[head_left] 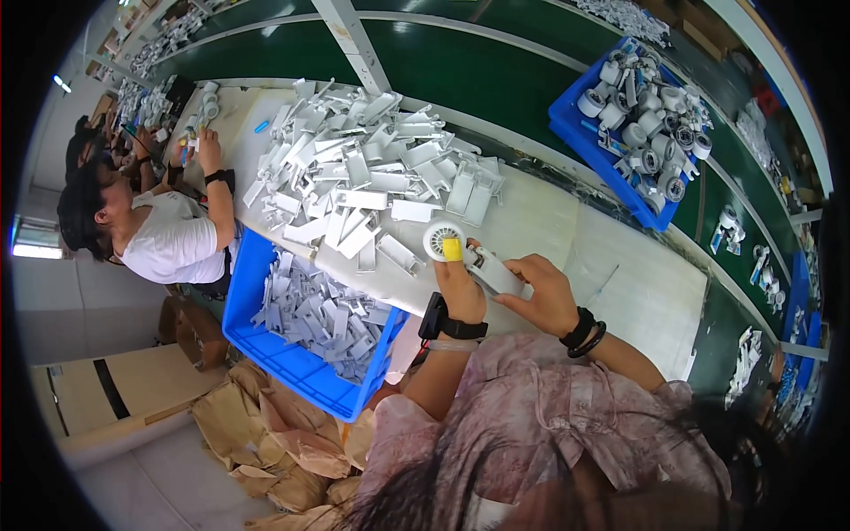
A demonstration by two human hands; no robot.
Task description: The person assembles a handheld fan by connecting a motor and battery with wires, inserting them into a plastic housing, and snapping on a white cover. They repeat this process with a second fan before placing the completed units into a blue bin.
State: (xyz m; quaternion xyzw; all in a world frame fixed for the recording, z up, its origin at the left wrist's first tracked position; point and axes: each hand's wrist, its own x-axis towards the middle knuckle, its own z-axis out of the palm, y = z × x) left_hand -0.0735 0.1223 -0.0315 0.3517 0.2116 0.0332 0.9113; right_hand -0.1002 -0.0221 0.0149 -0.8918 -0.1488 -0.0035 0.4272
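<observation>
My left hand (pixel 464 297) is closed around a white spoked caster wheel (pixel 436 237) above the worktable. A yellow patch, which looks like tape on my thumb or finger, lies against the wheel. My right hand (pixel 551 297) grips a white plastic housing (pixel 498 274) with thumb and fingers, close beside the wheel. Whether the housing and wheel are joined is hidden by my fingers. Just beyond my hands, a large heap of white plastic housings (pixel 354 168) covers the table.
A blue crate (pixel 301 376) of small white parts stands left of me, below the table edge. Another blue bin (pixel 611 168) at the far right holds finished-looking wheels. A thin tool (pixel 608 280) lies on the table (pixel 651 265). A co-worker (pixel 168 234) works at left.
</observation>
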